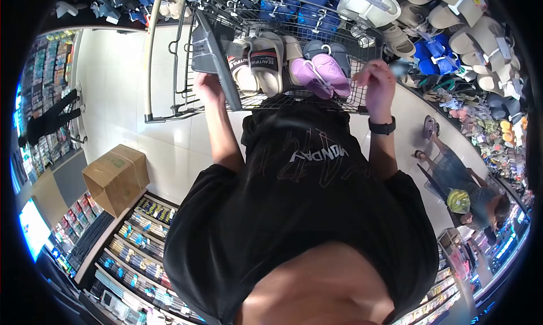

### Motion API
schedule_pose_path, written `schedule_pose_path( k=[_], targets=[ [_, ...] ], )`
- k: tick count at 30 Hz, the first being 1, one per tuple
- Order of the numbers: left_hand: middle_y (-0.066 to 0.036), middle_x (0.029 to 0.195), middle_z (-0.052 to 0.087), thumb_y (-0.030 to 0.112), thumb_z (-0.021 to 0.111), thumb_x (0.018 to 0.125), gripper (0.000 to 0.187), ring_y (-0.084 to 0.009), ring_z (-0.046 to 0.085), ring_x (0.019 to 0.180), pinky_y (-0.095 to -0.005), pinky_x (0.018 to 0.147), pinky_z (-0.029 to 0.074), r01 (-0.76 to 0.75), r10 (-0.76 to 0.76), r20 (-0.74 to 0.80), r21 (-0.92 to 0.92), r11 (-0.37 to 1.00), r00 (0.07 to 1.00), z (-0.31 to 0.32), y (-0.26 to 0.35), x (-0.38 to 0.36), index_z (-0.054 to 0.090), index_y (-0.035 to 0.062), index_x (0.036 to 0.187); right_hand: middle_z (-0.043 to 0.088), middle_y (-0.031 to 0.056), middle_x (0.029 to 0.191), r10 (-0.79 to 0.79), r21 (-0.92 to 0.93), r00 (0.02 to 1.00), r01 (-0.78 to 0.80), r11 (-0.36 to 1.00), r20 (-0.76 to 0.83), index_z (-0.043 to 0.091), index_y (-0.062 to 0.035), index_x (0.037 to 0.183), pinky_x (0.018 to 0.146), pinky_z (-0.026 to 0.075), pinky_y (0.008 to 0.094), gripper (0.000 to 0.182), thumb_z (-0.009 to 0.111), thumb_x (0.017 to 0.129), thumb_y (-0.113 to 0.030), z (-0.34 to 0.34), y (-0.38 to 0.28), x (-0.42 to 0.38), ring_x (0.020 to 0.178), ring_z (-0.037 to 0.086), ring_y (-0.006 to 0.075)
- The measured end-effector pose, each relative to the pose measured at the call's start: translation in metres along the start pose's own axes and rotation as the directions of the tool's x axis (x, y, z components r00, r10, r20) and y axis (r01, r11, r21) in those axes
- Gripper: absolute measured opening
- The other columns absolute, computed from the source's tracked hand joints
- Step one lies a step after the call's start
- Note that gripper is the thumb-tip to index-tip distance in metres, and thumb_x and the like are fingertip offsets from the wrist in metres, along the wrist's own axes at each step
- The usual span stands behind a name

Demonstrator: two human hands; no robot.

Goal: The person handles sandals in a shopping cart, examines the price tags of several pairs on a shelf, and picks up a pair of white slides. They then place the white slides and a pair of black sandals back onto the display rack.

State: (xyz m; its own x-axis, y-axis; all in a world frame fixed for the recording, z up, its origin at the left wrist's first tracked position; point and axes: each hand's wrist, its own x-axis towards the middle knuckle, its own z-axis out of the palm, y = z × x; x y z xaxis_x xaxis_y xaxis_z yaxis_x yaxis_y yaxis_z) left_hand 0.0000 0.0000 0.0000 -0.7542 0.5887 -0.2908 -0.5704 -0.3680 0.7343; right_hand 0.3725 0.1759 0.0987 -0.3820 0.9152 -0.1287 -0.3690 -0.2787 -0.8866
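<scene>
My left hand [209, 89] is at the lower edge of a dark grey flat panel [216, 59] on the left side of a wire shopping cart [189, 102]. The panel hides most of its fingers, so their grip does not show. Over the cart's near right corner, my right hand [376, 79] has its fingers apart and slightly bent, holding nothing I can see. Purple clogs [322, 73], tied as a pair, lie in the cart close to that hand. Left of them are beige slides [266, 62] with black lettered straps. Dark grey clogs [337, 52] sit behind the purple pair.
Shelves of clogs, with a blue pair [435, 55] among them, line the far and right sides. A cardboard box [116, 175] stands on the floor at left. Another person [466, 181] is at the right. Stocked shelves [138, 246] run behind me.
</scene>
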Motion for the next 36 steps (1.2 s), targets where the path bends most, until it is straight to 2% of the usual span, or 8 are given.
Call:
schedule_pose_path(
  k=[2, 12, 16, 19, 21, 23, 28, 36],
  targets=[
    [-0.010, 0.108, 0.066, 0.011, 0.055, 0.082, 0.034, -0.0212, 0.061, 0.103, -0.0314, 0.093, 0.043, -0.088, 0.088, -0.002, 0.099, 0.991, 0.996, 0.007, 0.007, -0.004, 0.063, -0.0041, 0.111, 0.053, 0.0058, 0.062, 0.016, -0.105, 0.972, -0.042, 0.994, -0.236, 0.055, -0.0025, 0.087, 0.066, 0.053, 0.0362, 0.017, 0.049, 0.093, -0.017, -0.025, 0.002, 0.002, 0.054, 0.052, 0.0176],
    [-0.011, 0.112, 0.063, 0.012, 0.072, 0.078, 0.046, -0.0188, 0.055, 0.106, -0.0279, 0.098, 0.037, 0.116, -0.111, -0.042, 0.548, 0.829, 0.993, -0.016, -0.056, 0.002, 0.061, -0.0093, 0.117, 0.059, 0.0088, 0.064, 0.119, -0.085, 0.897, -0.171, 0.982, -0.425, 0.061, -0.0001, 0.082, 0.051, 0.052, 0.0267, 0.015, 0.056, 0.088, -0.013, -0.051, 0.058, -0.008, 0.053, 0.058, 0.0164],
    [-0.017, 0.120, 0.063, 0.018, 0.067, 0.078, 0.053, -0.0223, 0.055, 0.117, -0.0274, 0.102, 0.037, 0.040, -0.350, 0.122, 0.905, 0.423, 0.929, -0.067, -0.117, 0.028, 0.058, -0.0031, 0.126, 0.063, 0.0049, 0.066, 0.195, -0.226, 0.934, -0.269, 0.936, -0.300, 0.065, -0.0031, 0.084, 0.052, 0.049, 0.0236, 0.010, 0.058, 0.087, -0.010, -0.055, 0.097, -0.013, 0.056, 0.061, 0.0135],
    [-0.019, 0.137, 0.052, 0.033, 0.063, 0.081, 0.051, -0.0329, 0.035, 0.138, -0.0376, 0.111, 0.033, -0.403, -0.498, 0.271, 0.898, -0.178, 0.824, -0.098, -0.140, 0.033, 0.059, 0.0222, 0.131, 0.065, 0.0094, 0.068, 0.212, -0.635, 0.976, -0.192, 0.749, -0.045, 0.065, -0.0034, 0.086, 0.057, 0.051, 0.0306, 0.014, 0.059, 0.086, -0.016, -0.087, 0.143, -0.016, 0.060, 0.065, 0.0203],
    [-0.020, 0.134, 0.055, 0.037, 0.061, 0.084, 0.052, -0.0327, 0.042, 0.134, -0.0393, 0.109, 0.036, -0.447, -0.481, 0.333, 0.883, -0.142, 0.811, -0.080, -0.124, 0.022, 0.057, 0.0204, 0.133, 0.067, 0.0159, 0.075, 0.200, -0.921, 0.973, 0.032, 0.389, 0.118, 0.065, -0.0050, 0.088, 0.065, 0.052, 0.0391, 0.020, 0.057, 0.085, -0.022, -0.106, 0.162, -0.023, 0.071, 0.067, 0.0303],
    [-0.021, 0.127, 0.059, 0.039, 0.060, 0.085, 0.054, -0.0360, 0.051, 0.124, -0.0420, 0.105, 0.040, -0.200, -0.522, 0.079, 0.964, -0.178, 0.849, -0.053, -0.103, 0.009, 0.055, 0.0187, 0.135, 0.067, 0.0184, 0.083, 0.287, -0.999, 0.957, -0.038, 0.004, -0.035, 0.066, -0.0081, 0.089, 0.071, 0.052, 0.0451, 0.024, 0.055, 0.085, -0.028, -0.111, 0.164, -0.040, 0.080, 0.066, 0.0370],
    [-0.022, 0.114, 0.065, 0.042, 0.057, 0.087, 0.051, -0.0354, 0.061, 0.109, -0.0440, 0.097, 0.047, -0.309, -0.546, 0.018, 0.840, -0.446, 0.838, -0.051, -0.071, -0.029, 0.057, 0.0167, 0.132, 0.069, 0.0146, 0.085, 0.344, -0.993, 0.931, -0.122, -0.013, -0.119, 0.067, -0.0099, 0.091, 0.073, 0.051, 0.0480, 0.026, 0.054, 0.083, -0.031, -0.139, 0.186, -0.063, 0.085, 0.067, 0.0346],
    [-0.020, 0.103, 0.068, 0.038, 0.054, 0.089, 0.037, -0.0347, 0.065, 0.099, -0.0451, 0.088, 0.051, -0.399, -0.539, 0.097, 0.783, -0.477, 0.837, -0.035, -0.067, -0.047, 0.065, 0.0132, 0.115, 0.069, 0.0168, 0.091, 0.420, -0.988, 0.903, -0.031, -0.152, -0.093, 0.069, -0.0096, 0.092, 0.078, 0.052, 0.0468, 0.028, 0.054, 0.082, -0.032, -0.135, 0.189, -0.043, 0.088, 0.066, 0.0350]
  ],
)
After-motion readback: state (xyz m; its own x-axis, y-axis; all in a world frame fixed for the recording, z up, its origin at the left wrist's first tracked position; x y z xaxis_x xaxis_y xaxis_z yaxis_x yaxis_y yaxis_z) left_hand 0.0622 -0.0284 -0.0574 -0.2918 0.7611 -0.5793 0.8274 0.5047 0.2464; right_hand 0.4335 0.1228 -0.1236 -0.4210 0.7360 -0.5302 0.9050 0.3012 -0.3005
